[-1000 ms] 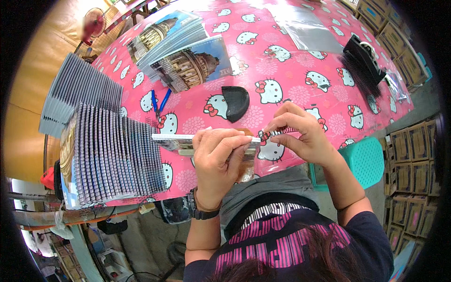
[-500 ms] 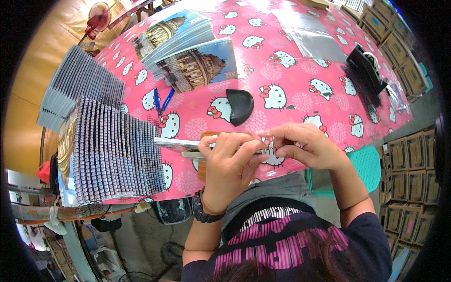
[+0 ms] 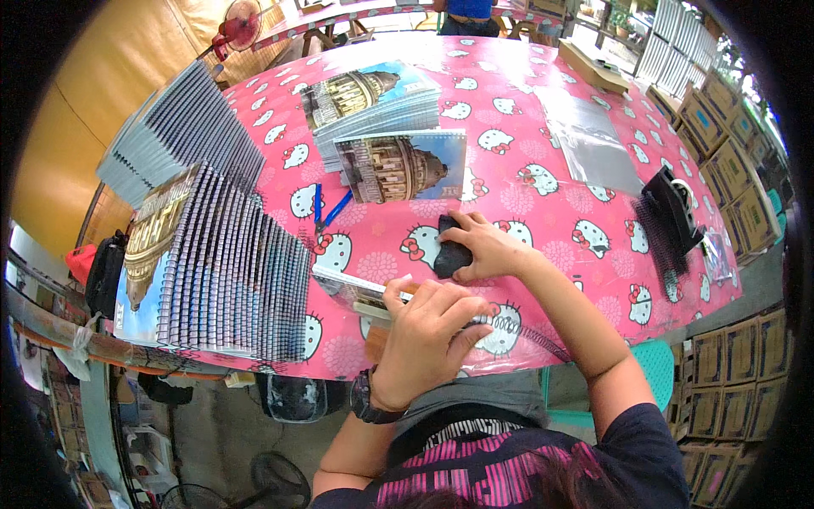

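My left hand (image 3: 431, 331) is closed round a notebook (image 3: 346, 288) that stands on its edge by the table's near side. A dark spiral coil (image 3: 544, 341) sticks out past that hand to the right. Part of a wooden block (image 3: 376, 343) shows beneath the notebook; the rest is hidden. My right hand (image 3: 493, 248) grips a black half-round piece (image 3: 452, 254) lying on the table, thumb and fingers on its edges. Blue-handled pliers (image 3: 329, 212) lie open to the left of it.
Stacks of spiral notebooks (image 3: 233, 263) stand at the left, with further notebooks (image 3: 403, 165) farther back. Clear plastic sheets (image 3: 593, 140) lie at the back right. Dark coils (image 3: 661, 237) rest by a black holder (image 3: 671, 204). A teal stool (image 3: 651, 373) stands by the near edge.
My right hand has left the notebook's end and reached forward onto the black half-round piece. The coil now trails out to the right. My left hand keeps its hold; the view has tilted up.
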`<state>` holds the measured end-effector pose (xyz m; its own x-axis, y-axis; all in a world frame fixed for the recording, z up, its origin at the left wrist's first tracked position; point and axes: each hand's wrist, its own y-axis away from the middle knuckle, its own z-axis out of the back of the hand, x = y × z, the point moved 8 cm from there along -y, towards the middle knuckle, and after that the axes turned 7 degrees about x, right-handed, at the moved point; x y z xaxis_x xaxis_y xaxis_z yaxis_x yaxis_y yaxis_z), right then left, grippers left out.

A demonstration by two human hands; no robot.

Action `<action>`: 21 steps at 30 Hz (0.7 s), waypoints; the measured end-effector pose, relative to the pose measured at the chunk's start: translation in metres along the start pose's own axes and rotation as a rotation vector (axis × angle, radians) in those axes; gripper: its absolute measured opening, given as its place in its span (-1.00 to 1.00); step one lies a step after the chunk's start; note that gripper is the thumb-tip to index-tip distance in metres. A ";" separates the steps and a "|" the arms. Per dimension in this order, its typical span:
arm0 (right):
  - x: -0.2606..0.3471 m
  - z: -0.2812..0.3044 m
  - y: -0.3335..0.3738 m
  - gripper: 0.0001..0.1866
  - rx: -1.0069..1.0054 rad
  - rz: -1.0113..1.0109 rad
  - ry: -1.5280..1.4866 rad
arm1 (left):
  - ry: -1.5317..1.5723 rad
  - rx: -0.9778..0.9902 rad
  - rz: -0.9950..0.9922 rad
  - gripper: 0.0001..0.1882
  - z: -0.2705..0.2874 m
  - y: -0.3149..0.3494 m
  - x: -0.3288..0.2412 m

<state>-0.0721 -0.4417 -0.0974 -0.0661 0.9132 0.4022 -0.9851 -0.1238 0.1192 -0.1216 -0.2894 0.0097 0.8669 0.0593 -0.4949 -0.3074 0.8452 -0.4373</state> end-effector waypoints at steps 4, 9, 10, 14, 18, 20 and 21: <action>-0.004 0.004 0.004 -0.26 -0.044 -0.126 -0.049 | -0.016 0.005 0.020 -0.82 -0.001 0.000 0.002; -0.007 0.001 0.036 -0.23 -0.163 -0.261 -0.087 | -0.021 0.028 0.031 -0.81 0.000 0.008 0.003; -0.008 0.002 0.043 -0.25 -0.189 -0.276 -0.023 | -0.043 0.043 0.049 -0.81 -0.001 0.008 0.006; -0.011 -0.004 0.060 -0.33 -0.306 -0.161 0.011 | -0.035 0.011 -0.007 -0.80 0.001 0.004 0.001; -0.019 0.002 0.075 -0.48 -0.374 -0.062 -0.588 | -0.054 -0.023 0.016 -0.74 0.005 0.011 0.009; -0.014 0.006 0.092 -0.38 -0.321 0.034 -1.033 | -0.023 -0.135 0.102 -0.73 0.021 0.011 0.011; -0.009 0.009 0.103 -0.32 -0.301 0.077 -1.257 | -0.063 -0.125 0.115 -0.73 0.021 0.014 0.019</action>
<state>-0.1716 -0.4657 -0.0803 -0.0918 -0.1013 0.9906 -0.9931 0.0819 -0.0836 -0.1013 -0.2647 0.0102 0.8448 0.1880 -0.5010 -0.4491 0.7582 -0.4727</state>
